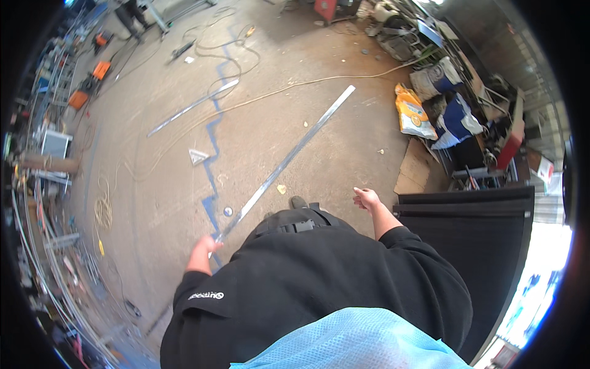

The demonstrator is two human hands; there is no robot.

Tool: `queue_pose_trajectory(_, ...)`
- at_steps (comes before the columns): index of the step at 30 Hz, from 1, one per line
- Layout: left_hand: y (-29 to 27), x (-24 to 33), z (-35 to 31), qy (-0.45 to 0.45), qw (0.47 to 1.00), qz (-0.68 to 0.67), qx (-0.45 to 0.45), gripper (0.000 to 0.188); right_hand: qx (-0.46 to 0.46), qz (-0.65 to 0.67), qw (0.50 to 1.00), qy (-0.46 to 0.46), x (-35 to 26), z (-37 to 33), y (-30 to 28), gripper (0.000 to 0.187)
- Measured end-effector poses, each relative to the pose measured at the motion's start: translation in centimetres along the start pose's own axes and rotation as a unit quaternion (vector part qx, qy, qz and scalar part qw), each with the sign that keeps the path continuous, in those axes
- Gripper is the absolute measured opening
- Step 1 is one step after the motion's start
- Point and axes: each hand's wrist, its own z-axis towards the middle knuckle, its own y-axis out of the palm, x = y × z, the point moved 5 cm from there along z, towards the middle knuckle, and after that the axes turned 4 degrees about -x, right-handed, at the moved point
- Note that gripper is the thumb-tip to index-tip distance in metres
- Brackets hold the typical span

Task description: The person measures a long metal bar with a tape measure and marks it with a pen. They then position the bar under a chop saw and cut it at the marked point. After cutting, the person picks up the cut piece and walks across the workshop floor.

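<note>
A long, straight metal bar runs diagonally across the concrete floor in front of me. My left hand is over its near end, fingers curled and slightly blurred. The bar's tip shows just past the fingers, but I cannot tell whether they grip it. Off to the right, my right hand is raised above the floor with loosely bent fingers apart and nothing in them. A small round whitish object sits on the floor close to my left hand. My dark shoe shows beyond my waist.
A second metal strip, a white triangular piece and looping cables are on the floor. Filled bags, cardboard and a black panel stand right. Orange tools and another person's legs are far left.
</note>
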Motion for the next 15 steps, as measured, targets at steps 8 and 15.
queue_pose_trajectory(8,10.2,-5.9,-0.4,-0.009,0.991,-0.12,-0.064,0.054,0.067,0.031,0.993,0.088,9.9,-4.0,-0.2,0.054)
queue_pose_trajectory(15,-12.5,8.5,-0.7,0.234,0.928,-0.229,0.18,0.052,0.037,-0.003,0.991,0.13,11.3,-5.0,0.1,0.058)
